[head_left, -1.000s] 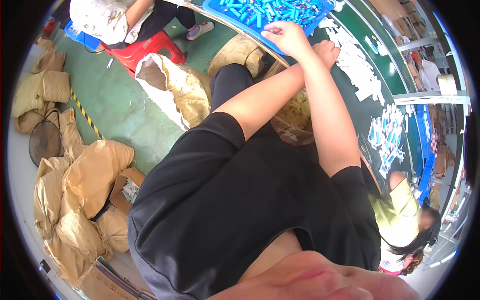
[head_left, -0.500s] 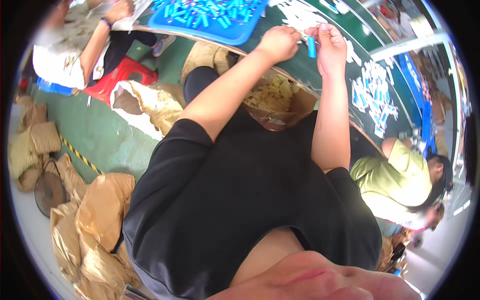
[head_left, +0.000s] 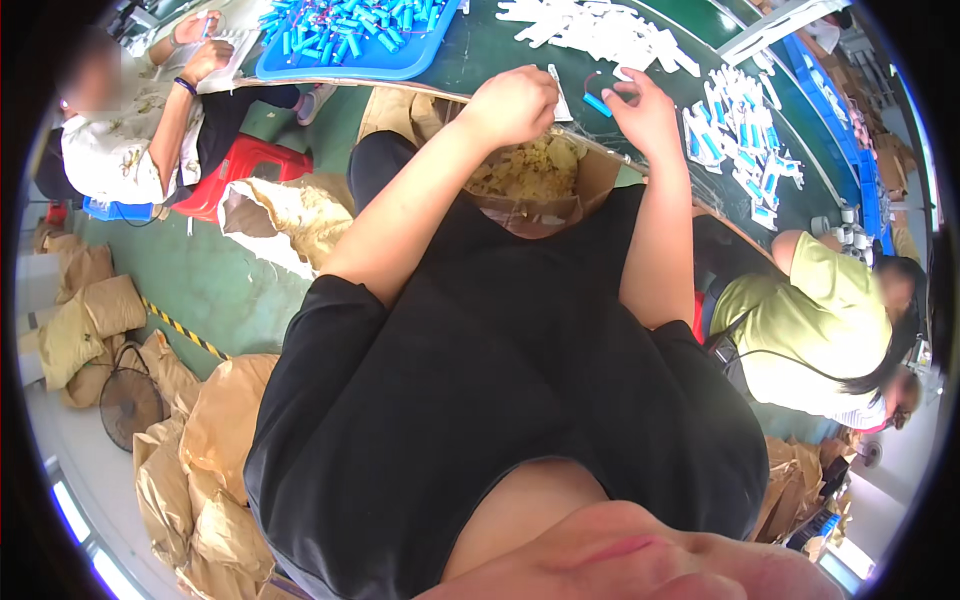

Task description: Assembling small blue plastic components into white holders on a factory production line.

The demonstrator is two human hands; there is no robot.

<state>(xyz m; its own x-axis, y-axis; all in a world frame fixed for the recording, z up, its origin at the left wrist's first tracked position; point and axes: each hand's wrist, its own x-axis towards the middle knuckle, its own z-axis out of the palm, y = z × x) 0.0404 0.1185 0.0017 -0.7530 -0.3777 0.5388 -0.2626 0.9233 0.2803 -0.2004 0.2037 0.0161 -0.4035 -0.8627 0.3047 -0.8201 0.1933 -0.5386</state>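
Nearest the camera is the person's black shirt [head_left: 500, 400], with both bare forearms reaching up and away from it toward the edge of a green table [head_left: 480, 60]. Just below that edge, between the arms, sits an open cardboard box [head_left: 590, 185] lined with clear plastic and holding a heap of pale yellow scraps [head_left: 525, 170].

The left hand [head_left: 512, 103] is curled into a loose fist above the box; something thin and pale seems pinched in it, but what it is cannot be told. The right hand [head_left: 643, 110] holds a small blue cylinder [head_left: 598, 104] by its fingertips, a thin red wire [head_left: 590, 78] curling from the cylinder's end. The cylinder sits in the air just over the table edge, between the two hands.

Judging by this, the step in hand looks like stripping or trimming the cylinder over the box. The next move would call for a steady pinch and care with the wire.

Farther on lie white strips [head_left: 600, 28], a cluster of wrapped blue pieces [head_left: 745, 145] to the right, and a blue tray [head_left: 350, 68] of more cylinders to the left. Other people sit at either side.
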